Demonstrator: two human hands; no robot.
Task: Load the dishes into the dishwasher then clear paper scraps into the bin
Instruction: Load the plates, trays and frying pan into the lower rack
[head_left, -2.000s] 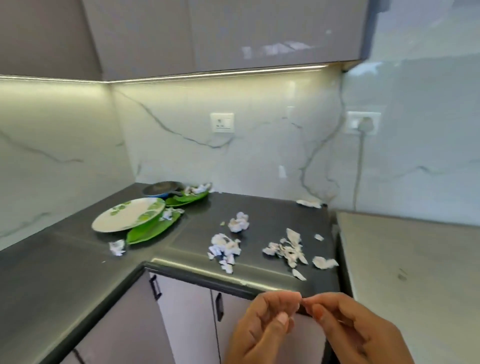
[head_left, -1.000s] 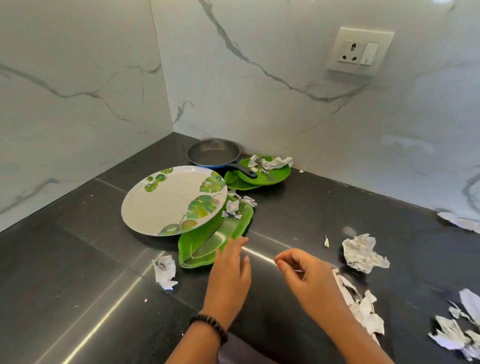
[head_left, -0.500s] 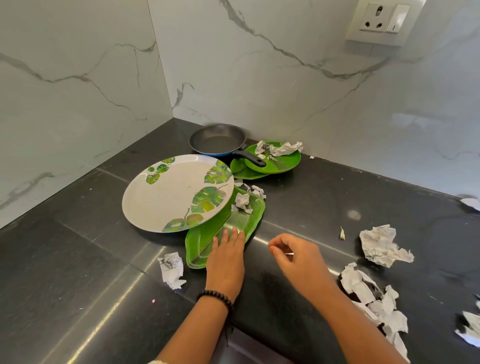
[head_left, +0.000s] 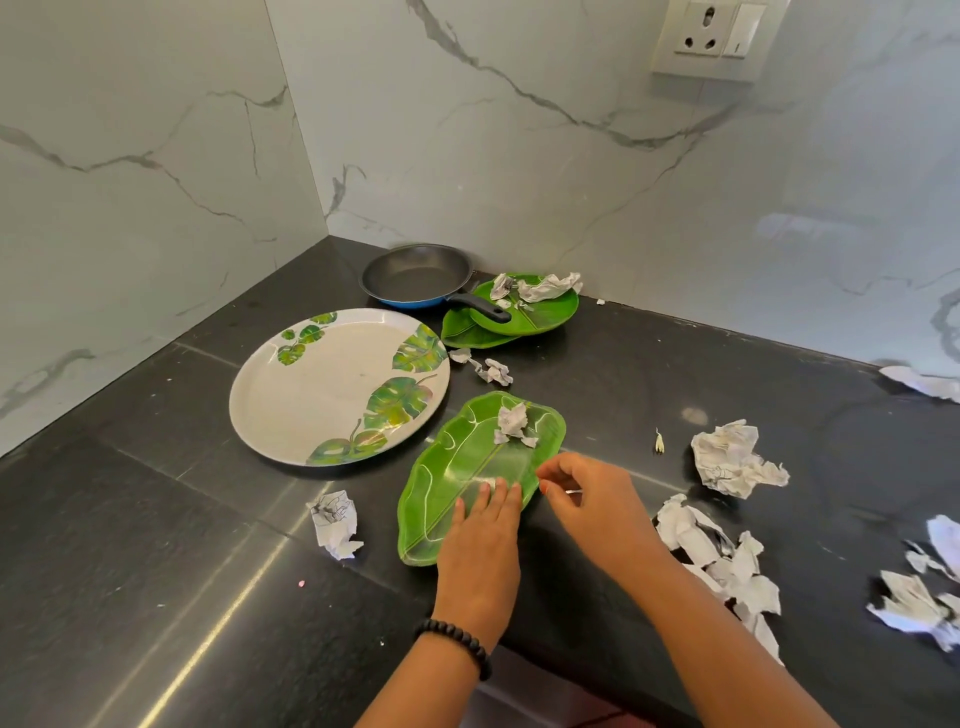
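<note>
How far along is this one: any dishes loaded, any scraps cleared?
Nothing looks done. The round plate, the frying pan and the leaf plates sit on the counter, and paper scraps lie scattered. In hand: the left hand presses flat on the long leaf tray, which carries a scrap; the right hand hovers at its edge. No dishwasher or bin is in view.

Two bare forearms, no sleeves in view, left hand (head_left: 480, 545) with a bracelet (head_left: 457, 638) of round black beads at the wrist, right hand (head_left: 589, 501) with a thin ring (head_left: 571, 491), orange-red polish on one fingertip.
</note>
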